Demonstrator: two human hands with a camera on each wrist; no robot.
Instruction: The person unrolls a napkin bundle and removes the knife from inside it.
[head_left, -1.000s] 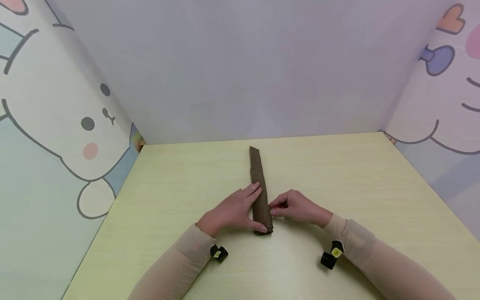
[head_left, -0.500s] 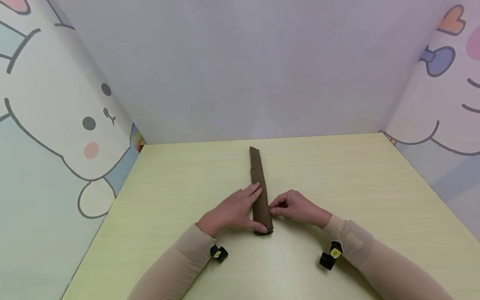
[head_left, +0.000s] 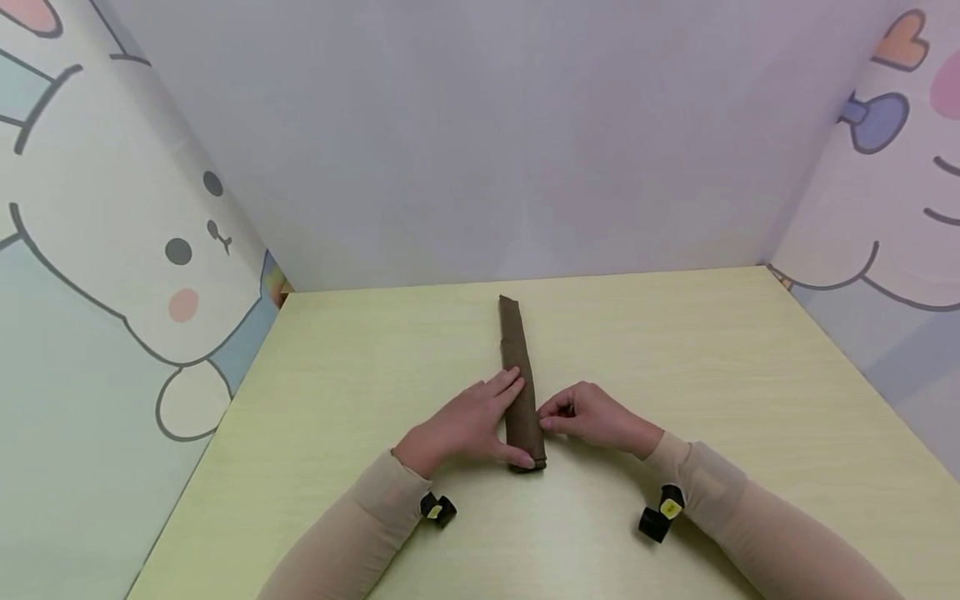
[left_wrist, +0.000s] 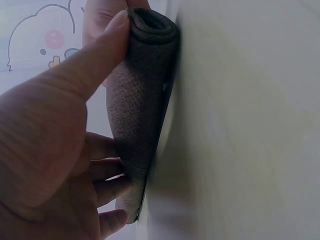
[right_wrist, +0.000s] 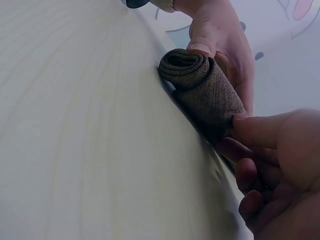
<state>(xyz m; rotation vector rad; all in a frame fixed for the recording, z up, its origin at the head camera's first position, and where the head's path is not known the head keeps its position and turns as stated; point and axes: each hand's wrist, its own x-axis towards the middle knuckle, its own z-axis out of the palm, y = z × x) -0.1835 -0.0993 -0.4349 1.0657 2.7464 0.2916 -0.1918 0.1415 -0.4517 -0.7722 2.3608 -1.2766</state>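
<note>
A dark brown woven cloth, rolled into a long narrow bundle, lies on the pale table, pointing away from me. My left hand rests across its near half, fingers extended over the top and thumb at the near end. In the left wrist view, the cloth roll shows a spiral of layers at its end, with the left thumb on its rim. From the right side, my right hand pinches the roll's edge between thumb and forefinger. The right wrist view shows that thumb pressed against the roll; the other fingers curl beneath.
The light wooden table extends on both sides of the cloth. A plain pale panel stands along its back edge. Cartoon-printed walls flank it left and right. Black wrist cameras sit on both sleeves, low over the table.
Both hands and the rolled cloth stay almost where they were. Only a slight shift of the whole head view shows.
</note>
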